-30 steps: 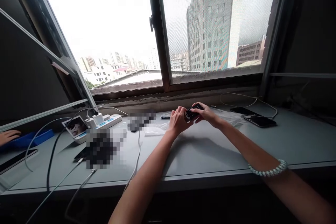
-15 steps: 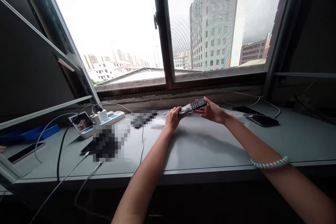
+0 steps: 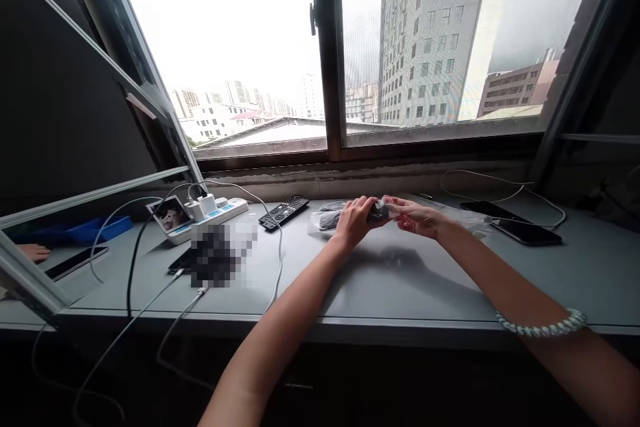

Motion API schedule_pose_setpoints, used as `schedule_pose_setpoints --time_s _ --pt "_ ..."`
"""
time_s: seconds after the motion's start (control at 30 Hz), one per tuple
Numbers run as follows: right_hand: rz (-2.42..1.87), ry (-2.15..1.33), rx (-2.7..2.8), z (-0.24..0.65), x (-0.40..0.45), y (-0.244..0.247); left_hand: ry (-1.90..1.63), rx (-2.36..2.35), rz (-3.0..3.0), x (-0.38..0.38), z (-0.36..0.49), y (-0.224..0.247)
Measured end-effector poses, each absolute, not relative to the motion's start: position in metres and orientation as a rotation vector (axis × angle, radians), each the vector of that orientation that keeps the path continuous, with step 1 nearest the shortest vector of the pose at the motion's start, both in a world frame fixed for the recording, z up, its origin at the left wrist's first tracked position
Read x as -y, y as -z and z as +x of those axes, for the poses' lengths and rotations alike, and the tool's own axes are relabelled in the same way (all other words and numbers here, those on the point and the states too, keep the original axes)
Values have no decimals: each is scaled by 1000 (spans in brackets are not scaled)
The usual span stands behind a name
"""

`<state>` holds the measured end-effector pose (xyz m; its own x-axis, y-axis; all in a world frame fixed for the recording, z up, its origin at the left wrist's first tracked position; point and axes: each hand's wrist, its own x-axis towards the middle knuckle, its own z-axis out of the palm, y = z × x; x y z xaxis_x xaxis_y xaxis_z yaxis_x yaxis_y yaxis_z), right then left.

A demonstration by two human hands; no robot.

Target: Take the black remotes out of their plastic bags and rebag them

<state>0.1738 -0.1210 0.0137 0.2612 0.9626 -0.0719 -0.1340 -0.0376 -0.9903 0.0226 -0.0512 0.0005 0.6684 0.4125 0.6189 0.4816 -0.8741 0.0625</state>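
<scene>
My left hand (image 3: pixel 356 217) is wrapped round a black remote control (image 3: pixel 379 211) above the desk, hiding most of it. Its far end points right, with clear crinkled plastic on it. My right hand (image 3: pixel 417 217) pinches the plastic (image 3: pixel 388 203) at that end between thumb and fingers. Left of my left hand, a clear bag (image 3: pixel 316 220) with something dark in it lies on the desk. Another black remote (image 3: pixel 284 212) lies bare, further left.
A white power strip (image 3: pixel 210 219) with plugged chargers stands left beside a cat picture (image 3: pixel 170 215). Two phones (image 3: pixel 525 232) lie at the right near a white cable (image 3: pixel 543 199). More clear plastic (image 3: pixel 467 217) lies behind my right wrist. Another person's hand (image 3: pixel 34 251) shows at far left.
The remote's keypad, visible before, is now turned out of sight. My right hand has gone from open beside the remote's end to pinching the plastic there. The view has shifted left.
</scene>
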Motion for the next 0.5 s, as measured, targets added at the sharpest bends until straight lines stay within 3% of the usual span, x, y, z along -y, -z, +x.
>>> schedule_pose_setpoints --time_s 0.23,0.5 --pt "-1429 -954 979 166 121 -9 988 726 -2798 56 27 -3" --pt "-1348 -1038 831 179 114 -20 993 843 -2757 49 30 -4"
